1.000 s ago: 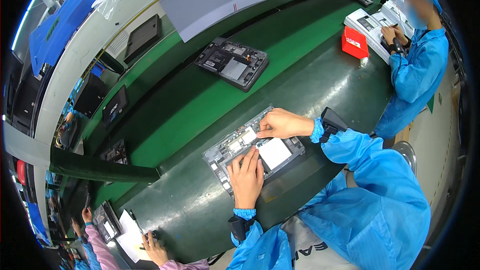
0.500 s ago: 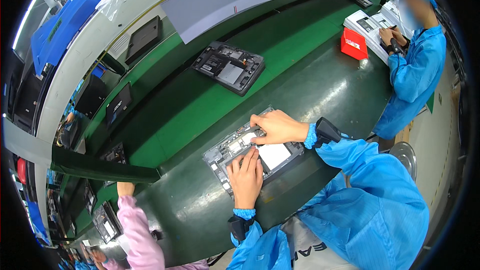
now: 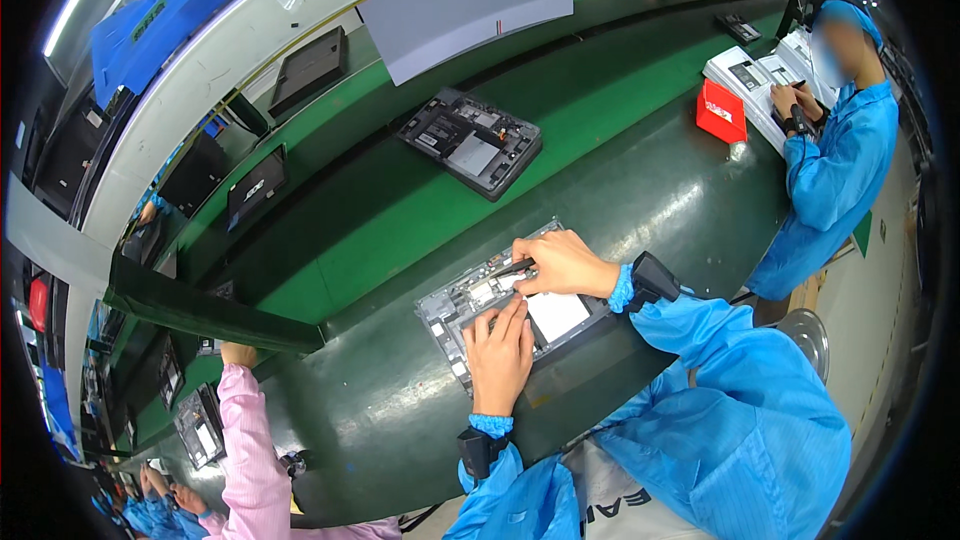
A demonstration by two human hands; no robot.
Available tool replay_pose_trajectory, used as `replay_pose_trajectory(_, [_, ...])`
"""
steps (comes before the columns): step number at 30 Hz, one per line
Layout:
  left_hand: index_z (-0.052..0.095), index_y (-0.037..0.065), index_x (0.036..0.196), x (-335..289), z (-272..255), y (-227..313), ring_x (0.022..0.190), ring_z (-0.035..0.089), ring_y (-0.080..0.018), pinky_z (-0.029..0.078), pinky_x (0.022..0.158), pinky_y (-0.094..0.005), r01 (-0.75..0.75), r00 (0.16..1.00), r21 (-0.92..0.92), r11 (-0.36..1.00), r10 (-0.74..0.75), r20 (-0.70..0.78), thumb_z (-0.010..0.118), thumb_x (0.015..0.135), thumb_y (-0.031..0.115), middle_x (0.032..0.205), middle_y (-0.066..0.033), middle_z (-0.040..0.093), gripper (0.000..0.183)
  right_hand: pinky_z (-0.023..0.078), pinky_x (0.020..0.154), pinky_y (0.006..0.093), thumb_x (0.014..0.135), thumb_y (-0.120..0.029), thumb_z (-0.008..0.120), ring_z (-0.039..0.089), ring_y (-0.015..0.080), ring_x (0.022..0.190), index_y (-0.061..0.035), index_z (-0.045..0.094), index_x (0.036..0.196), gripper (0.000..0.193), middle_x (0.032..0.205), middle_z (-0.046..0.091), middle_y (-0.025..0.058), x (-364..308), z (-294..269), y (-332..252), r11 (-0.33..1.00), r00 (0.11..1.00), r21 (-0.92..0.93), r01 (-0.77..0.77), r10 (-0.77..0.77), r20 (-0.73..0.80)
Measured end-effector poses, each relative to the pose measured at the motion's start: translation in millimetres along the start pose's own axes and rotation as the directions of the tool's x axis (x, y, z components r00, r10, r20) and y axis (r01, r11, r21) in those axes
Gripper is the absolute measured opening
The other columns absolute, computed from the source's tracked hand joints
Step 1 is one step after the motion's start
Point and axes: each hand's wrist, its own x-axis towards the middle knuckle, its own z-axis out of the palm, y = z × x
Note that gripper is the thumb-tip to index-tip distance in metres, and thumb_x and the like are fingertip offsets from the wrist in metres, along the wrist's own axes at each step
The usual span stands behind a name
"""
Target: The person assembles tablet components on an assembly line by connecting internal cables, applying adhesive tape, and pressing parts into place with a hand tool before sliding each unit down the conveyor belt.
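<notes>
An opened laptop base (image 3: 440,315) lies on the dark green worktop in front of me, its inner parts bare. A white rectangular panel (image 3: 558,318) fills its right side. My left hand (image 3: 499,360) rests on the near middle of the base, fingers stretched forward and fairly flat. Over the upper middle, my right hand (image 3: 565,265) is closed on a slim black tool (image 3: 514,268) that points left across the inner parts. Its exact kind is not clear, and my fingers cover part of it. The fingertips of both hands almost meet.
On the green belt ahead sits another opened laptop base (image 3: 475,143). A red box (image 3: 721,112) stands at the far right beside a person in blue (image 3: 840,170). At the left, a pink sleeve (image 3: 246,450) reaches past a dark post (image 3: 210,318).
The whole view has shifted slightly, so most things sit a little farther right. More of the black tool shows in my right hand. Both hands stay on the laptop base.
</notes>
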Motion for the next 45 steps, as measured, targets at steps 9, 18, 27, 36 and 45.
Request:
replay_pose_trajectory(9, [0.073, 0.006, 0.122, -19, -11, 17, 0.106, 0.062, -0.0274, 0.047, 0.09, -0.0411, -0.066, 0.993, 0.039, 0.997, 0.07, -0.096, 0.072, 0.087, 0.006, 0.126, -0.0027, 0.072, 0.034, 0.057, 0.066, 0.0394, 0.079, -0.025, 0.079, 0.07, 0.0239, 0.079, -0.0116, 0.071, 0.118, 0.042, 0.083, 0.066, 0.0027, -25, 1, 23, 0.854, 0.873, -0.199, 0.48, -0.487, 0.017])
replay_pose_trajectory(18, [0.073, 0.008, 0.121, -115, -1, 69, 0.109, 0.065, -0.0243, 0.052, 0.088, -0.0385, -0.025, 0.995, -0.1, 0.995, 0.034, 0.094, 0.073, 0.083, 0.005, 0.126, -0.0037, 0.071, 0.038, 0.058, 0.069, 0.0371, 0.08, -0.029, 0.078, 0.069, 0.0227, 0.08, -0.0091, 0.069, 0.126, 0.052, 0.085, 0.066, 0.0034, -22, 8, 30, 0.785, 0.811, -0.234, 0.574, -0.584, 0.033])
replay_pose_trajectory(27, [0.073, 0.011, 0.123, -101, 16, 86, 0.103, 0.062, -0.0262, 0.048, 0.089, -0.0415, -0.045, 0.996, 0.055, 0.997, 0.041, 0.081, 0.073, 0.087, 0.015, 0.123, -0.0033, 0.069, 0.036, 0.057, 0.066, 0.0404, 0.087, -0.029, 0.073, 0.073, 0.0262, 0.084, -0.0073, 0.068, 0.12, 0.04, 0.092, 0.072, 0.008, -33, -7, 13, 0.833, 0.873, -0.29, 0.471, -0.487, 0.021])
replay_pose_trajectory(36, [0.075, 0.011, 0.117, -138, 4, 82, 0.101, 0.064, -0.0257, 0.049, 0.091, -0.0407, 0.117, 0.934, -0.234, 0.965, -0.187, -0.304, 0.079, 0.086, 0.011, 0.112, -0.0033, 0.072, 0.031, 0.058, 0.066, 0.0415, 0.095, -0.019, 0.07, 0.071, 0.03, 0.082, -0.0111, 0.067, 0.107, 0.015, 0.096, 0.067, 0.0078, -195, -56, -66, 0.97, 0.939, -0.051, 0.239, -0.244, -0.241])
replay_pose_trajectory(45, [0.071, 0.015, 0.094, -170, -47, 74, 0.079, 0.061, -0.0212, 0.044, 0.072, -0.0388, -0.25, 0.967, -0.134, 0.959, 0.239, -0.093, 0.075, 0.076, 0.001, 0.091, 0.0012, 0.072, 0.023, 0.056, 0.064, 0.0383, 0.09, -0.015, 0.078, 0.068, 0.0266, 0.076, -0.0086, 0.076, 0.111, 0.022, 0.09, 0.066, 0.0076, -258, -14, -115, 0.946, 0.966, 0.199, 0.256, -0.246, -0.074])
